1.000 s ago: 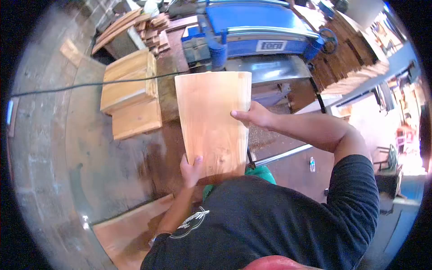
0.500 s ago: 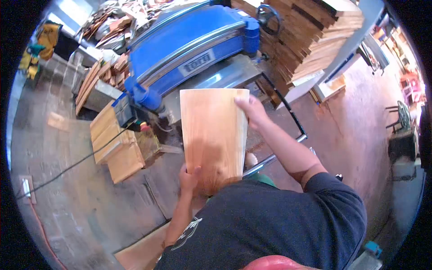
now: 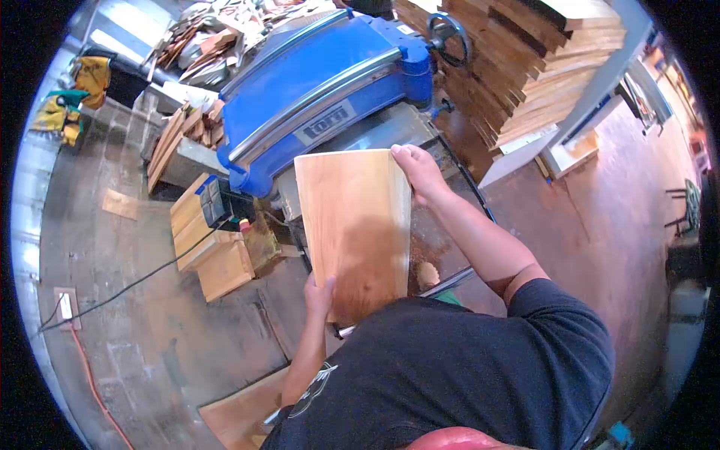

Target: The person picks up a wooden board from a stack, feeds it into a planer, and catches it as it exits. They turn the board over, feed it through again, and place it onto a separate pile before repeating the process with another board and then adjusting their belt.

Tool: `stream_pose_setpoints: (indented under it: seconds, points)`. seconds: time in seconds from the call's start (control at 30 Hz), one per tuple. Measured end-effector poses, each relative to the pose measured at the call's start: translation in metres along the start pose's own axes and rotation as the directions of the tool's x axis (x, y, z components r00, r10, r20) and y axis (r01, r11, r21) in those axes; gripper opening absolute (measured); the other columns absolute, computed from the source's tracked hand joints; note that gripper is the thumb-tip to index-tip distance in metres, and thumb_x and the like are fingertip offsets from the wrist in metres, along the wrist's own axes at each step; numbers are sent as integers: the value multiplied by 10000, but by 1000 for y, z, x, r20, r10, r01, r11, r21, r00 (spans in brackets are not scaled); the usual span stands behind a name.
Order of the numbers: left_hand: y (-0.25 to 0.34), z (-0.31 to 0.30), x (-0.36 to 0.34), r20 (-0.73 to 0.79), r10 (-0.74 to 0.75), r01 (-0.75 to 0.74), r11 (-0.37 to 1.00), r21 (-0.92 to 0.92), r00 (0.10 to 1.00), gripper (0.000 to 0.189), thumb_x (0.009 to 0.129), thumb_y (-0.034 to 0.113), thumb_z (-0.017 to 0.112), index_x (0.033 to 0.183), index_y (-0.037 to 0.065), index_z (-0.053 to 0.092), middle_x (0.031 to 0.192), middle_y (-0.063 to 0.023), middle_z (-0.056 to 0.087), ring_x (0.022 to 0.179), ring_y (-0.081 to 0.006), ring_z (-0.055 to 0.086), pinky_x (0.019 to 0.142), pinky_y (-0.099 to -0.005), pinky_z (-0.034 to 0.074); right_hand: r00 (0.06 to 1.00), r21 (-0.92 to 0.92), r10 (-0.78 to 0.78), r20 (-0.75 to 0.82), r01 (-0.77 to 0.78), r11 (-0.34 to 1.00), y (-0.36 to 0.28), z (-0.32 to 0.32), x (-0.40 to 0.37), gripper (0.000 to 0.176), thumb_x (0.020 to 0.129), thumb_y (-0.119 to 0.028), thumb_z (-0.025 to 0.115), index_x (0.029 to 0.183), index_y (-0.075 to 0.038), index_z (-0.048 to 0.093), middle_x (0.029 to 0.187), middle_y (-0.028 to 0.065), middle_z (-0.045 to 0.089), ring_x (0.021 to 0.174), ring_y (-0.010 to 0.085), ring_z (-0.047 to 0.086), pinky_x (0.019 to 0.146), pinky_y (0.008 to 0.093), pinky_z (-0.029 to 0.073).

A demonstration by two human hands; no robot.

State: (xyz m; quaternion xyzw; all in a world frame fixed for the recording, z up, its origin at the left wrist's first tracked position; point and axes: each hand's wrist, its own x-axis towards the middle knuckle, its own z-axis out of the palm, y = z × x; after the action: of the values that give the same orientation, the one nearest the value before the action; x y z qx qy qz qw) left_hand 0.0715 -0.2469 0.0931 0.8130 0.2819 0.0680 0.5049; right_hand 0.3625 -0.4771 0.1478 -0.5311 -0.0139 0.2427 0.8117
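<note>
A broad, pale wooden board (image 3: 356,217) is held up in front of my body, with a shadow across its lower half. My left hand (image 3: 319,297) grips its lower left edge, thumb on the near face. At the upper right corner, my right hand (image 3: 417,171) is closed on the edge, with the thumb over the front. The fingers behind the board are hidden. Just beyond the board's top edge stands a blue thickness planer (image 3: 315,90) with a metal bed (image 3: 375,127).
Stacked boards (image 3: 559,90) rise at the right behind the planer's handwheel (image 3: 448,39). More boards (image 3: 225,270) lie left of the planer, beside a dark switch box (image 3: 215,202). A cable (image 3: 142,283) crosses the floor. Wood scraps (image 3: 202,41) are heaped behind.
My right hand has shifted slightly up and outward along the board's corner, its thumb now nearer the edge. The camera view has turned a little; both hands still hold the board.
</note>
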Motion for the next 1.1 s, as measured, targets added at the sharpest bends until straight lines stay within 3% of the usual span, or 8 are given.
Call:
stream_pose_setpoints:
  seconds: [0.17,0.3,0.37,0.5,0.6,0.73,0.83,1.1]
  points:
    - [-13,0,9,-126,-107,130,974,186,986,348,941,268,531,1073,-40,628,990,-151,680,902,-228,635,804,-359,489,961,96,-112,253,90,991,-2,37,-23,392,867,-238,668,1147,5,539,1053,74,634,973,144,596,875,303,469]
    - [-46,26,49,-123,-297,243,912,-331,947,625,1007,469,249,1207,-36,558,1132,-162,636,1043,-253,597,913,-378,460,832,33,-160,532,168,985,11,62,-40,741,814,-288,720,1382,9,348,1304,122,509,1200,201,486,1017,363,386]
    - [-128,56,100,-177,1,-73,914,-399,984,691,993,547,203,1308,-2,478,1225,-144,584,1105,-254,566,944,-363,453,776,9,-204,597,248,969,-1,80,-53,808,802,-296,731,1412,9,298,1360,130,448,1256,212,424,1053,370,335]
    - [99,51,48,48,-424,355,684,-637,904,692,968,601,225,1257,45,518,1153,-116,603,1050,-253,574,974,-397,415,604,-49,-209,769,382,923,-15,104,-83,1009,764,-342,758,1469,29,139,1492,155,266,1379,213,234,1131,355,191]
    - [28,89,92,258,50,222,372,-901,965,584,958,550,307,1173,61,544,1058,-92,603,1008,-241,566,958,-407,404,526,-197,-264,809,665,721,14,99,-109,1030,737,-328,775,1471,21,142,1515,220,204,1416,294,193,1150,383,171]
    - [4,122,180,183,786,339,-35,-940,590,446,945,482,417,1060,83,579,931,-61,603,952,-226,556,936,-420,390,515,-395,-176,839,799,453,22,79,-158,942,719,-243,767,1449,7,227,1512,246,193,1411,376,193,1154,433,180]
    - [68,104,170,120,750,264,-75,-962,650,353,895,448,532,958,103,570,818,-37,581,883,-219,546,902,-415,386,519,-461,-151,842,835,300,27,63,-176,892,697,-215,764,1427,-10,296,1505,233,230,1404,377,222,1143,453,202]
    - [120,87,188,-144,908,223,-246,-943,393,291,955,345,483,1106,98,513,987,-66,575,1047,-250,534,1043,-481,332,417,-401,-307,855,909,118,17,51,-178,595,802,-218,682,1344,-100,468,1444,209,360,1353,399,324,1087,528,284]
